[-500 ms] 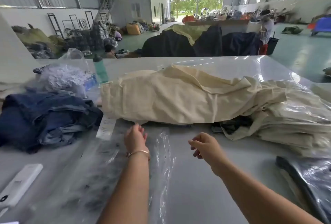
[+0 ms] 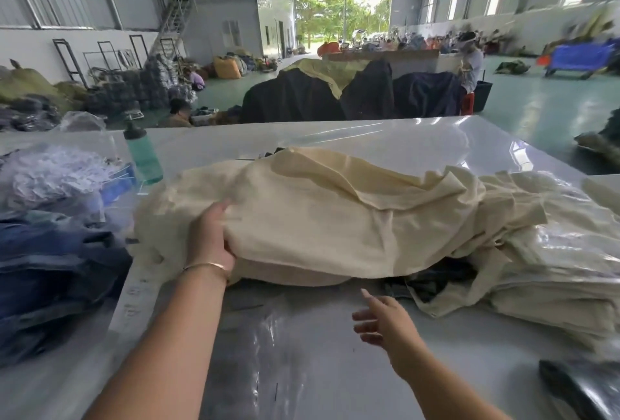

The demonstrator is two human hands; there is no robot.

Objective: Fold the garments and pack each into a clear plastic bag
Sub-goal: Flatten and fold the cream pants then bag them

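Nearest to me, a clear bag lies flat and crinkled on the tabletop, right under the person's forearms; I can see nothing inside it. At the right edge another bag holds something dark, though I cannot make out what.

The right hand hovers just above the tabletop, fingers spread and loose, holding nothing, pointed toward the cream pile.

The change is with the left hand. Half a second ago both hands hung short of the cloth, near the bag, fingers loosely curled. Now the left has gone forward and taken a grip on the near edge of the top cream garment, fingers tucked under the fold, thumb on top. To my eye that means the next piece is being picked: the garment is about to be drawn off the pile toward the open stretch by the bag, with the right hand coming to help.

To the right of it, a stack of bagged cream pieces looks already packed, film shining over them. On the left sit heaped denim and a bag of pale scraps, with a green bottle upright beyond.
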